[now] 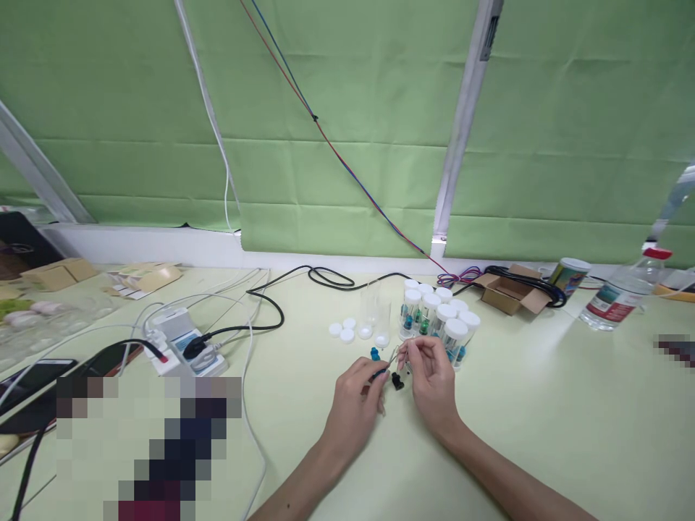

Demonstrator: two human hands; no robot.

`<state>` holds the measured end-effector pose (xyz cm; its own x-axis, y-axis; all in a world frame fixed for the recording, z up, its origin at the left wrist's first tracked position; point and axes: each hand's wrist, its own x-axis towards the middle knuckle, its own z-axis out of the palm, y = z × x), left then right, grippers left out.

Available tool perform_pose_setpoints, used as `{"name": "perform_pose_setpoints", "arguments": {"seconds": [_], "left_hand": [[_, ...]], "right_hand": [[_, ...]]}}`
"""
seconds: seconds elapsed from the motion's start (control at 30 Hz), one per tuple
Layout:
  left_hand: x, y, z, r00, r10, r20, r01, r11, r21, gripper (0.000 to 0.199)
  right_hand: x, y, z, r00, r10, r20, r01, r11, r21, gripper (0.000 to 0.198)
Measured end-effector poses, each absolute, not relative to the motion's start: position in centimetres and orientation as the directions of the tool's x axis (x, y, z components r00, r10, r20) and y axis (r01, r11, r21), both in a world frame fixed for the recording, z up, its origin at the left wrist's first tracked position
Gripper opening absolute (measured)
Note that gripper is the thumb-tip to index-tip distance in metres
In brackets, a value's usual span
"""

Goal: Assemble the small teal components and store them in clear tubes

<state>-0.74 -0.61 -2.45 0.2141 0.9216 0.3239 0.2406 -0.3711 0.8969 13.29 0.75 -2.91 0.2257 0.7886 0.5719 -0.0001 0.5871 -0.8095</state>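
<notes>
My left hand (355,394) is closed in a pinch around a small thin tool (389,362) with a dark blue part and a silvery tip; its exact kind is too small to tell. Opposite it, my right hand (431,376) has thumb and fingers pressed together near that tip, and what they hold is too small to make out. Below and between the hands lies a small black piece (398,381) on the table. A small blue piece (375,354) sits just beyond my left fingers. Several clear tubes with white caps (455,330) stand behind my right hand, with blue and green pieces inside.
Two clear tubes (381,322) without caps on top stand beside three loose white caps (347,335). A power strip (187,344) with cables is on the left. Toward the back right are an open cardboard box (513,293), a can (568,276) and a plastic bottle (622,293).
</notes>
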Motion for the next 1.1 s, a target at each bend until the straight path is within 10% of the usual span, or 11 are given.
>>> {"name": "perform_pose_setpoints", "arguments": {"seconds": [1.1], "left_hand": [[-0.75,0.13,-2.32,0.162,0.984,0.067,0.017,-0.071,0.997,0.036]], "right_hand": [[13.73,0.93,-3.71,0.052,0.745,0.665,0.418,0.589,-0.692,0.029]]}}
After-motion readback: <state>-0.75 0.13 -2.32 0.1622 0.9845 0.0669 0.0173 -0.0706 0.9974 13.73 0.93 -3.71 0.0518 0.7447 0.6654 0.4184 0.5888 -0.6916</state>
